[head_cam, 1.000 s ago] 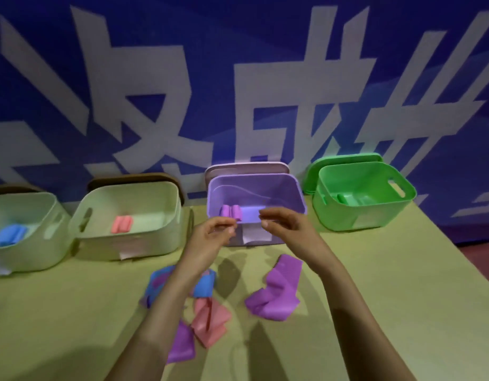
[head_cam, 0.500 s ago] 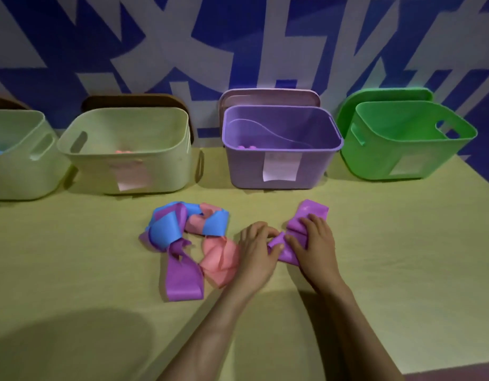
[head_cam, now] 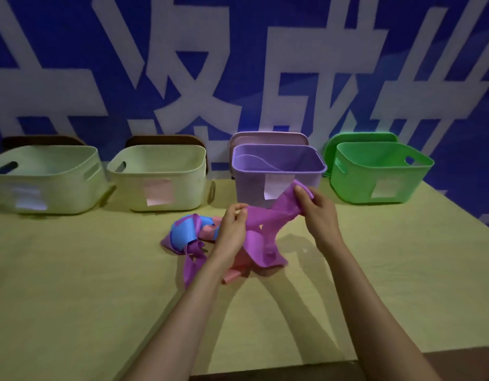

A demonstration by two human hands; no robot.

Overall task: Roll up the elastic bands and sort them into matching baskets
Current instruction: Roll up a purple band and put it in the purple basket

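Just in front of the purple basket, both hands hold one purple band above the table. The right hand has its fingers curled tight round the upper end, close to the basket's front wall. The left hand pinches the band lower down, in front of the basket and to its left. Held this way, the strip is likely being drawn straight so that it can be rolled, though its tail hangs crumpled onto the table. The pile of blue, pink and purple bands lies unrolled, left of the basket's front.
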